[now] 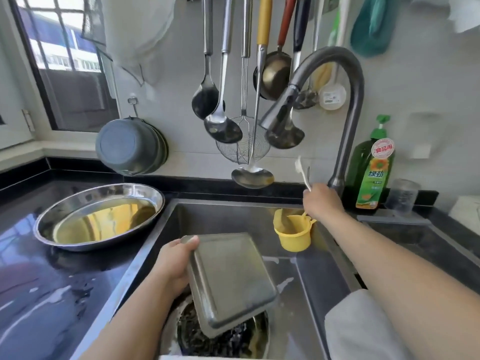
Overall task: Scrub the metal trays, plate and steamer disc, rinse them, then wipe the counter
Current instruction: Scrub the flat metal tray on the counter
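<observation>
1. Left hand (174,263) grips the left edge of a rectangular metal tray (228,279), thumb curled over its top corner; the tray is tilted, underside facing up, held over the sink (306,294).
2. On the black counter (39,294) to the far left sits a large oval steel basin (100,215) with yellowish liquid pooled in it; the counter around it is wet and glossy.
3. Behind the basin, grey round bowls (130,146) hang against the wall.
4. Below the held tray, in the sink's near end, lies a round metal plate (223,336) holding dark residue; the tray's lower corner overlaps it.
5. Above the sink, ladles and a wire skimmer (242,145) hang in a row.
6. At the sink's back wall hangs a yellow plastic cup (293,235).
7. Right hand (320,200) is closed around the handle of a pale brush (302,172), held upright just beside the base of the grey faucet (345,120).
8. Further right, a green dish soap bottle (370,167) stands on the ledge, with a clear jar (402,196) next to it.
</observation>
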